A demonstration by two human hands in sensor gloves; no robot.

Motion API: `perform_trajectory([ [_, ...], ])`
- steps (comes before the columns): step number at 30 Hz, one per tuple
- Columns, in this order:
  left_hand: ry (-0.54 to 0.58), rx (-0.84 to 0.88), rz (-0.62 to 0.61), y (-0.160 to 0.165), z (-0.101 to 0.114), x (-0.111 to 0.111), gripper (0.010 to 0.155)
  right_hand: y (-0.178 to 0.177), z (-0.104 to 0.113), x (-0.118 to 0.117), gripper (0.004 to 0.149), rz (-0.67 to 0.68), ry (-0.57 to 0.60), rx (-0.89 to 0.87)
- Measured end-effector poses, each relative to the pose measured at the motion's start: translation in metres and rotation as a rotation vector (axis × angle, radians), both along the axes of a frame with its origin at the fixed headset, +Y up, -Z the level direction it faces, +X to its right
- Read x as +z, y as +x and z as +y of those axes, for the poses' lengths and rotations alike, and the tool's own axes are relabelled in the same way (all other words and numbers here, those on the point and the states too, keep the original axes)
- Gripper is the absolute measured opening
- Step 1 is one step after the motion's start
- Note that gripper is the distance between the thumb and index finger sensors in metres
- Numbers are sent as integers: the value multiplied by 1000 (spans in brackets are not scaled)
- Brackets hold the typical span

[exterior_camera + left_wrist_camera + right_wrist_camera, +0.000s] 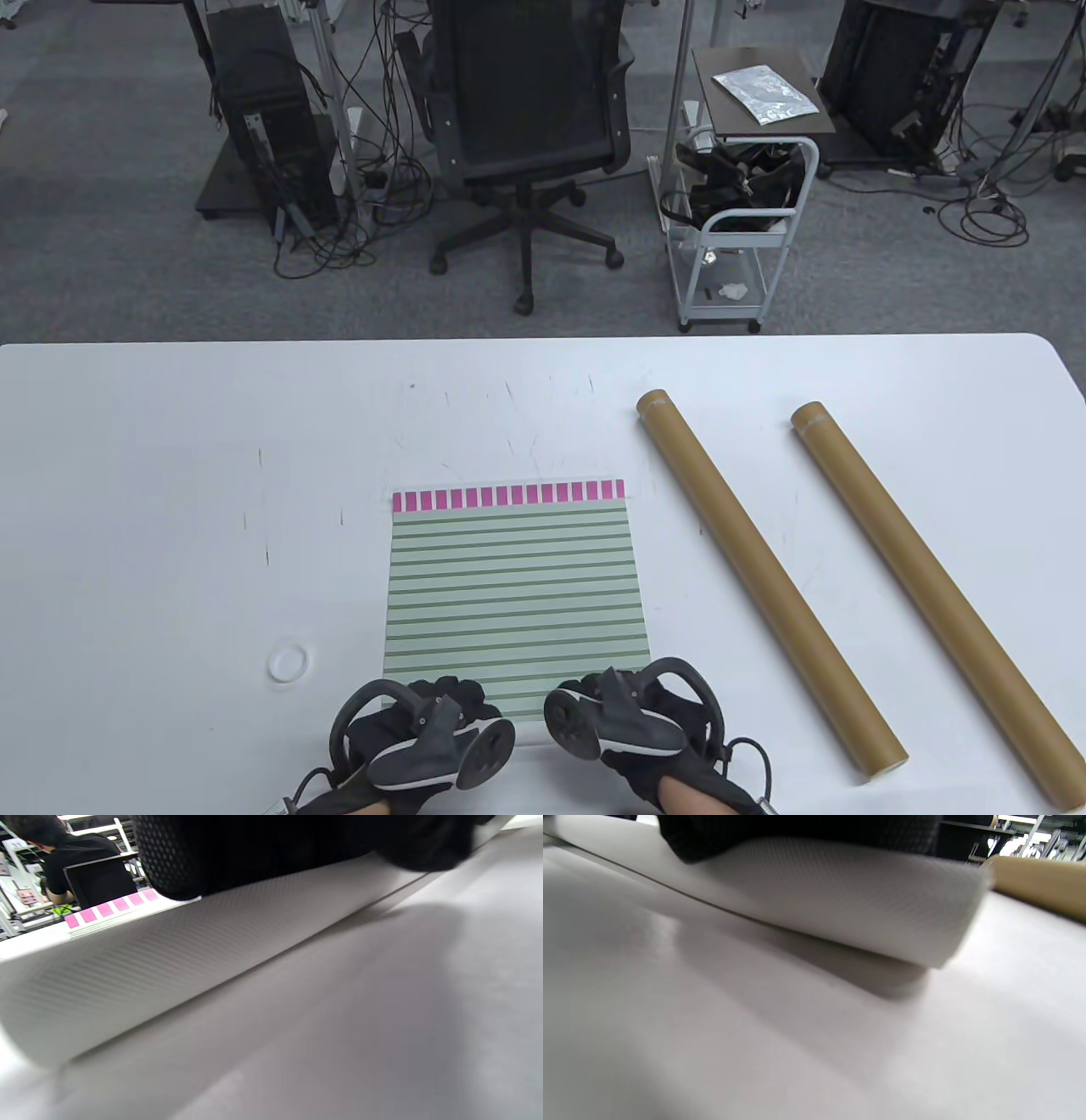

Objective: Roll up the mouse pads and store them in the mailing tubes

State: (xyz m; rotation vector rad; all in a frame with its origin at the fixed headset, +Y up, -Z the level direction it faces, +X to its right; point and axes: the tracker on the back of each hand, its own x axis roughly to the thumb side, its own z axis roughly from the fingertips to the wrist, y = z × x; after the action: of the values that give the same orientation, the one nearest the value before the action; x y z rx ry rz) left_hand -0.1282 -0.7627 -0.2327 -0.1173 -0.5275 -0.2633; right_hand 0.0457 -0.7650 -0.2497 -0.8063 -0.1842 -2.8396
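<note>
Striped mouse pad (513,594) flat on desk (170,509), near edge curled up off surface. Left hand (424,730) and right hand (628,722) gripping that near edge at its corners. Judged thin, soft, springy; best rolled evenly from both ends. Two mailing tubes (764,577) lying right.

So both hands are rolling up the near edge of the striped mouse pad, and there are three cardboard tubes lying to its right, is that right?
Not quite: the table view shows two cardboard tubes, one nearer the pad and one farther right, not three. The rest holds: the left hand and right hand are at the near edge of the striped mouse pad, which curls up off the table in both wrist views.
</note>
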Motion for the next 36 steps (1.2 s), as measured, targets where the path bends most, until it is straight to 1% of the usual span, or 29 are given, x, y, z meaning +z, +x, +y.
perform_trajectory([
  [3,-47,42,41,-2,0,-4,43,4,-1,0,50,-14,4,-30],
  [4,-40,40,54,-2,0,-5,43,5,0,1,46,-10,13,-53],
  [5,-24,33,61,-3,1,-7,43,5,3,4,42,12,68,-94],
  [7,-21,26,86,-3,0,-8,43,3,7,6,40,36,123,-49],
  [8,-16,20,92,-2,0,-7,44,2,7,7,40,44,133,-41],
  [11,-5,-2,103,0,0,-8,43,-1,10,9,41,58,100,-31],
  [13,-5,-5,108,1,0,-10,43,-2,12,10,52,65,39,5],
  [16,-22,-19,110,1,0,-13,42,-5,9,12,59,72,57,70],
  [19,-34,-39,95,1,-2,-13,47,-6,5,8,53,64,99,85],
  [21,-19,-49,59,2,-2,-11,42,-5,5,6,50,54,89,59],
  [25,-17,8,50,-3,-1,-7,42,-5,4,6,48,52,115,55],
  [26,-30,23,43,-4,-1,-7,43,-5,4,6,47,47,112,52],
  [27,-41,28,39,-5,-1,-6,52,-4,3,5,47,41,109,48],
  [28,-44,31,35,-5,-1,-5,55,-4,4,4,47,35,104,39],
  [31,36,-21,30,-2,0,-5,50,-1,3,1,46,12,84,6],
  [36,1,16,52,-3,1,-8,47,2,4,-3,45,-15,47,-30],
])
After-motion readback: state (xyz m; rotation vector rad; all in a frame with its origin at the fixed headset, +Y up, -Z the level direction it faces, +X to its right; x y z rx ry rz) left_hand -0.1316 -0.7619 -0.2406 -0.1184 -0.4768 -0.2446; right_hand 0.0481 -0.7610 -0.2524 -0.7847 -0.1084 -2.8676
